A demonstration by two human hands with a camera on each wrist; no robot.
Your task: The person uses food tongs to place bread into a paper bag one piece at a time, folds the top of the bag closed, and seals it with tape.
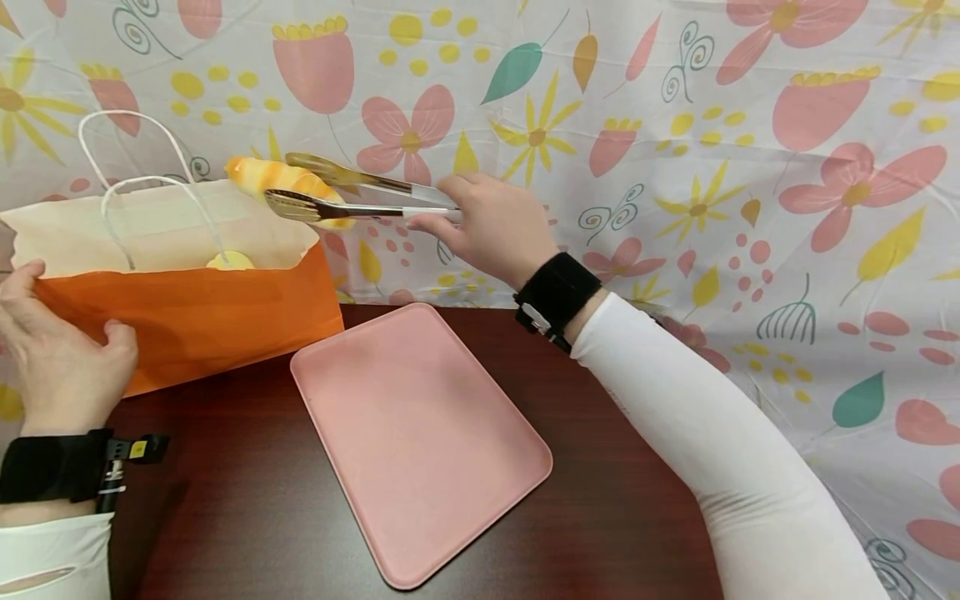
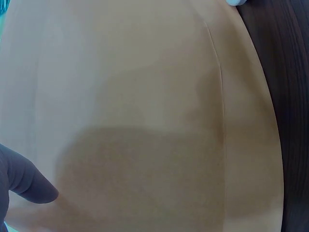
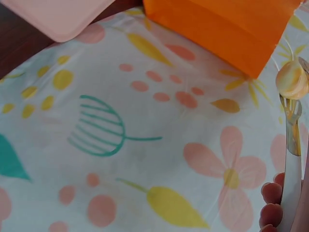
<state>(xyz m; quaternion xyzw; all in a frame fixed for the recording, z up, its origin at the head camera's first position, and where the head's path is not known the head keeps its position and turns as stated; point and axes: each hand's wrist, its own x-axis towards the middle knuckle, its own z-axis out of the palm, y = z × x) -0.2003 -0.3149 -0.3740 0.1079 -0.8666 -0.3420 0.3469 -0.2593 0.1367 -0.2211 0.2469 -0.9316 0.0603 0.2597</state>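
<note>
My right hand (image 1: 498, 221) grips metal tongs (image 1: 375, 210) with white handles, raised in front of the patterned cloth. Between the tong heads is a long striped bread roll (image 1: 273, 182), golden and cream, held at the right end of the paper bag's opening. The paper bag (image 1: 240, 308), orange below with a cream upper part, has white cord handles. At its left end, my left hand (image 1: 63, 358) touches the bag with fingers spread and thumb against the orange front. In the left wrist view, a thumb (image 2: 31, 181) lies close against the bag's surface.
A pink tray (image 1: 420, 442) lies on the dark wooden table (image 1: 225, 492), beside the bag's right corner. Floral cloth (image 1: 750, 208) hangs behind the table and along the right side. A round yellow piece (image 1: 231, 261) shows at the bag's cream part.
</note>
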